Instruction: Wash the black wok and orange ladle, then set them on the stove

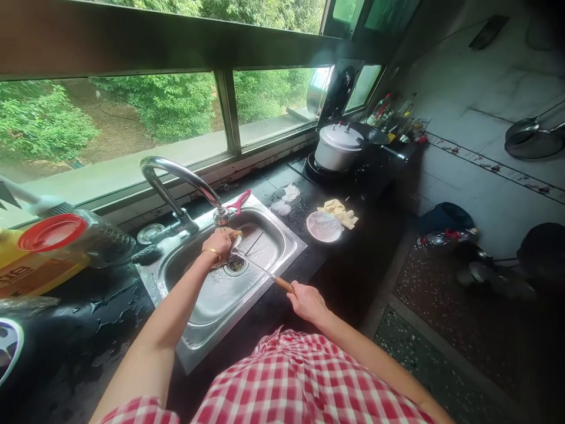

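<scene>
My right hand (309, 301) is closed round the wooden handle (283, 284) of a long metal cooking utensil, whose thin shaft reaches over the sink (269, 282). Under the faucet (176, 171), my left hand (220, 244) is closed at the utensil's far end. A small pale yellowish thing (238, 240) shows at its fingers; its kind is unclear. The hand mostly hides the utensil's head. A thin dark stick (254, 243) lies in the basin near the drain (235, 266). A pink-handled tool (241, 202) rests on the sink's back rim.
Right of the sink are a whitish plate (325, 228) and a crumpled cream cloth (342, 213). A large lidded pot (339, 146) stands on the stove behind. At left lie a red-lidded clear jar (101, 238) and a dark scrubber (148, 253). Water wets the black counter (110, 330).
</scene>
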The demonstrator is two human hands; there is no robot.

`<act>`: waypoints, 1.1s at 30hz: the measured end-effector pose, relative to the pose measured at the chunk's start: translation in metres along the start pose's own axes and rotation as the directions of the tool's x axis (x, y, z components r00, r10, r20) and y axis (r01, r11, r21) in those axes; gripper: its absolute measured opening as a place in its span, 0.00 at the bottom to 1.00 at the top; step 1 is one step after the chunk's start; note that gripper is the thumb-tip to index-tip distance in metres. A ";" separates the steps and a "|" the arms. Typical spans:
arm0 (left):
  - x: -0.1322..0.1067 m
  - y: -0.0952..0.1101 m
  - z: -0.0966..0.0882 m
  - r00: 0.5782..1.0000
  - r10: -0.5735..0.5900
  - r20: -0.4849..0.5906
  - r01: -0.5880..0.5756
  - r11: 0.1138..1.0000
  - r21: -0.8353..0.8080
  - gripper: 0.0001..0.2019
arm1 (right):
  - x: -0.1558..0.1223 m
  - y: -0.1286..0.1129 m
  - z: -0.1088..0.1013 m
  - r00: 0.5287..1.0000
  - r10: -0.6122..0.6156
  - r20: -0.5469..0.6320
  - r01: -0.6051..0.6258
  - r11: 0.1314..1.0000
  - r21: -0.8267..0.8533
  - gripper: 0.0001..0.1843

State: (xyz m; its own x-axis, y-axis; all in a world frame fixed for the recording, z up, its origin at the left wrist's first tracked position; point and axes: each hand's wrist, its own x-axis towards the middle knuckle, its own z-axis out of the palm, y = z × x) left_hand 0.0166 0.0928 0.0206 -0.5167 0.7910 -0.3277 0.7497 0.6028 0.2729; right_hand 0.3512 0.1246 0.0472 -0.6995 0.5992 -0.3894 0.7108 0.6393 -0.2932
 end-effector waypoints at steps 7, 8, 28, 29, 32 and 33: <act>-0.004 -0.004 0.003 0.996 -0.093 -0.002 0.093 0.995 -0.039 0.23 | 0.003 -0.003 0.004 0.999 0.046 0.025 -0.049 0.989 0.139 0.11; -0.008 -0.005 0.006 0.993 -0.119 -0.018 0.118 0.991 -0.057 0.23 | 0.004 -0.003 0.006 0.998 0.055 0.025 -0.059 0.985 0.163 0.11; -0.015 -0.021 0.017 0.998 0.028 -0.054 -0.028 1.000 -0.013 0.22 | -0.007 0.009 0.014 0.999 0.017 0.039 -0.021 0.993 0.113 0.09; -0.014 -0.018 0.017 0.999 0.023 -0.044 -0.024 1.000 -0.005 0.22 | -0.008 0.010 0.014 0.999 0.006 0.032 -0.010 0.993 0.114 0.09; -0.009 -0.014 0.017 0.997 -0.071 -0.039 0.071 0.997 0.012 0.22 | -0.010 0.012 0.014 1.000 -0.006 0.019 0.004 0.994 0.111 0.09; -0.008 -0.013 0.018 0.997 -0.062 -0.046 0.063 0.998 0.016 0.22 | -0.010 0.013 0.015 1.000 0.000 0.017 -0.001 0.994 0.106 0.09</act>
State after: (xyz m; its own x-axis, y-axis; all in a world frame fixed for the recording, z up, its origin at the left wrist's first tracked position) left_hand 0.0186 0.0768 0.0036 -0.5806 0.7559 -0.3025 0.7223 0.6497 0.2370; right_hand 0.3683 0.1196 0.0347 -0.6984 0.5907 -0.4040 0.7156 0.5836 -0.3837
